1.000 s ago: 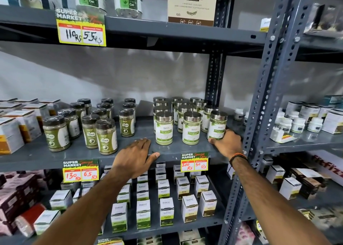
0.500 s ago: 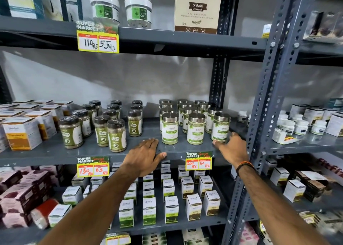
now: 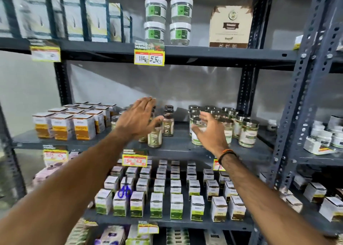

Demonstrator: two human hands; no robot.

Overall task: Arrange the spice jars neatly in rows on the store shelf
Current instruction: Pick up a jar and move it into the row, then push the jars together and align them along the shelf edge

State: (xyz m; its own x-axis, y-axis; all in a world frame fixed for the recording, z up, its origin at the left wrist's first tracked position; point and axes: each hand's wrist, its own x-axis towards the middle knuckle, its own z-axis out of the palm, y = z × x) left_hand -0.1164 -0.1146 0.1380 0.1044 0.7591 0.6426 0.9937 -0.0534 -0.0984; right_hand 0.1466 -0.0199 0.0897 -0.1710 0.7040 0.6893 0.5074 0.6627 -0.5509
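On the middle grey shelf [image 3: 181, 148] stand two groups of spice jars. The dark-lidded jars [image 3: 168, 123] with green powder are on the left, partly hidden behind my left hand [image 3: 137, 119], which hovers over them with fingers spread and holds nothing. One dark-lidded jar [image 3: 155, 138] stands in front, just below that hand's thumb. The silver-lidded jars [image 3: 248, 133] with white-green labels stand in rows on the right. My right hand [image 3: 210, 133] is raised in front of their left column, fingers apart, holding nothing.
White and orange boxes [image 3: 63, 126] fill the shelf's left end. Price tags [image 3: 135, 160] hang on the shelf edge. Small green boxes [image 3: 176, 205] and blue scissors [image 3: 124, 190] sit on the shelf below. Gel tubs [image 3: 168, 20] are above. A perforated steel upright [image 3: 293, 118] stands right.
Both hands have lifted off the shelf's front edge and moved up and in over the jars. The camera has tilted up and shifted, bringing the upper shelf into view.
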